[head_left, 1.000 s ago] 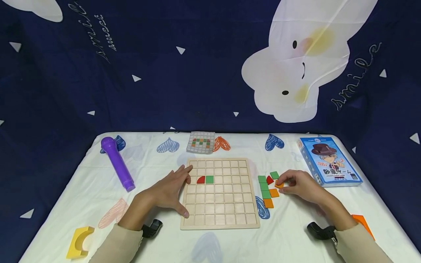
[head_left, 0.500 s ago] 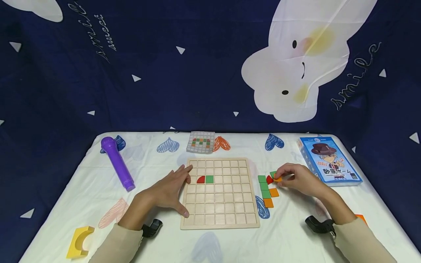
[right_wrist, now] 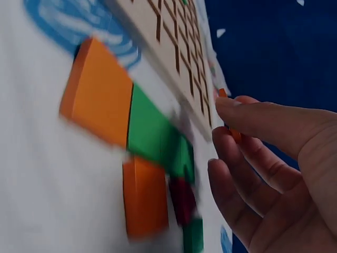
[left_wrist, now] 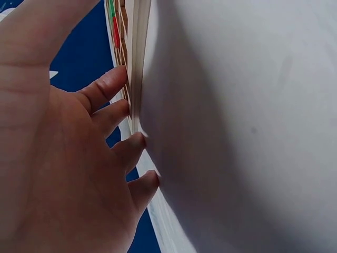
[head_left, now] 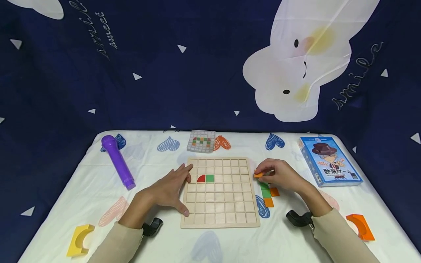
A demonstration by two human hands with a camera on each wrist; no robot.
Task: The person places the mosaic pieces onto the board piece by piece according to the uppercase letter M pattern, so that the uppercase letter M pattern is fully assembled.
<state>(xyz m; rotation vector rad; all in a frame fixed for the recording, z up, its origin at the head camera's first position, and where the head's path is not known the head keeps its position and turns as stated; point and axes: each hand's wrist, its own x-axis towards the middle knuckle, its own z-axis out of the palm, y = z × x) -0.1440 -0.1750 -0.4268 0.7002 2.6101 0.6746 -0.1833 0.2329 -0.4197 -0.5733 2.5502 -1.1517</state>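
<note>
My right hand (head_left: 281,175) pinches an orange square tile (head_left: 258,175) between thumb and fingers, just off the right edge of the wooden grid board (head_left: 223,208). The same tile shows nearly edge-on in the right wrist view. My left hand (head_left: 169,190) rests spread along the board's left edge, fingertips and thumb at the rim. On the board, a red quarter-circle tile (head_left: 201,178) lies beside a green square tile (head_left: 209,178). Below the right hand are loose green tiles (head_left: 266,193) and orange tiles (head_left: 268,202); a loose red tile (right_wrist: 182,200) appears in the right wrist view.
Behind the board lies a small card (head_left: 201,141) with a coloured grid pattern. A purple toy microphone (head_left: 118,160) and a yellow arched block (head_left: 79,241) are at left. At right are a blue game box (head_left: 332,160) and an orange arched block (head_left: 361,228).
My right hand has carried the orange tile left from the loose tiles toward the board's right edge. My left hand has stayed at the board.
</note>
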